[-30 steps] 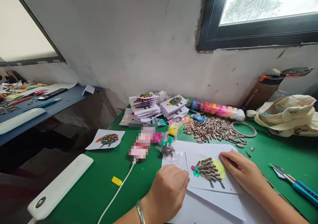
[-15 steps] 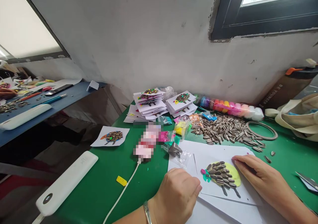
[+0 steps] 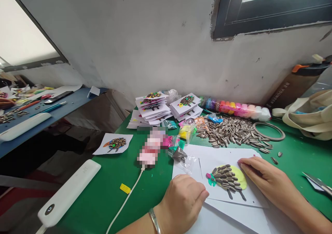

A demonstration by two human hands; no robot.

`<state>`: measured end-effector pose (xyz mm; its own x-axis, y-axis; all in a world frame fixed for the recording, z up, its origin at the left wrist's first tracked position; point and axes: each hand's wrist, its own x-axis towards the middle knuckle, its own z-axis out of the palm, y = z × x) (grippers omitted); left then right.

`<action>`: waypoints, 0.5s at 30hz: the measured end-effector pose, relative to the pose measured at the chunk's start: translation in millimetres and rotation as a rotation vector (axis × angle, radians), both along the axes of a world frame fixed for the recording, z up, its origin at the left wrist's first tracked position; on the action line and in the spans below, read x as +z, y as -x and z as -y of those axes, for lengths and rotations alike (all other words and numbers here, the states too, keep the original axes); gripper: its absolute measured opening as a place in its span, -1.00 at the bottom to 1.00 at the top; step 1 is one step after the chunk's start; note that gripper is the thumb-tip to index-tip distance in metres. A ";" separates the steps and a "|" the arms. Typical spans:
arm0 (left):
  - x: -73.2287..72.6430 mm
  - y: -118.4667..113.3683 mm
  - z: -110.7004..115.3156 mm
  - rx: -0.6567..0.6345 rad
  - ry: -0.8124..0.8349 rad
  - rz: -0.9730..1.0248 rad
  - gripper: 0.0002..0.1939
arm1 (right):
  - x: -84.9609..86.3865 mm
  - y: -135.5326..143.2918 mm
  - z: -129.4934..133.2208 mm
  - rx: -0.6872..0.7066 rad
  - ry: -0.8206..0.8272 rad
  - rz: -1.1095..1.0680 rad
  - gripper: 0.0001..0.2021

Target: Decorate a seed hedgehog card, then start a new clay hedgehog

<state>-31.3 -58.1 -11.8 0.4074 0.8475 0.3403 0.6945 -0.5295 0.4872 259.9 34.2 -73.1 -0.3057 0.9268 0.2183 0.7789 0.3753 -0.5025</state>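
Observation:
On a white card (image 3: 192,158) lies a turkey-like picture: a yellow clay disc (image 3: 241,178) partly covered by rows of sunflower seeds (image 3: 226,177), with a teal and pink clay head (image 3: 210,179) and two dark legs. My left hand (image 3: 183,201), with a silver bangle on its wrist, is closed at the card's lower left corner; whatever its fingers pinch is hidden. My right hand (image 3: 267,182) rests on the card's right side, fingers stretched out, their tips beside the yellow disc. A thin needle-like tool (image 3: 200,167) lies on the card left of the head.
Behind the card are a pile of sunflower seeds (image 3: 230,132), bagged clay (image 3: 186,132) and stacked finished cards (image 3: 155,111). A single card (image 3: 113,144), a white power bank (image 3: 70,192) and its cable are leftward. Scissors (image 3: 317,184), a ring (image 3: 282,137) and a bottle (image 3: 295,83) stand or lie right.
The whole view has shifted slightly, so things sit a little further left. Both hands keep nearly the same pose beside the card, and the seeds on the picture look unchanged.

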 end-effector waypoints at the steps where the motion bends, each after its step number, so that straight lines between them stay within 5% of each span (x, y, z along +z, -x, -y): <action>1: 0.4 -0.4 0.2 0.004 -0.001 0.002 -0.80 | -0.1 0.1 -0.2 0.002 0.007 -0.004 -0.71; 11: 22.3 -6.3 1.2 -0.030 -0.102 -0.027 -0.79 | 1.2 0.2 -0.6 0.026 0.030 -0.030 -0.70; 15: 20.8 -19.7 -2.1 -0.056 -0.228 -0.103 -0.67 | 1.0 0.3 -0.3 0.029 0.049 -0.044 -0.71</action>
<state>-11.5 -56.0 9.0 0.4936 0.7287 0.4747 0.7009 -0.6564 0.2789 259.6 34.5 -72.1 -0.3234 0.9277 0.1866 0.7447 0.3712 -0.5547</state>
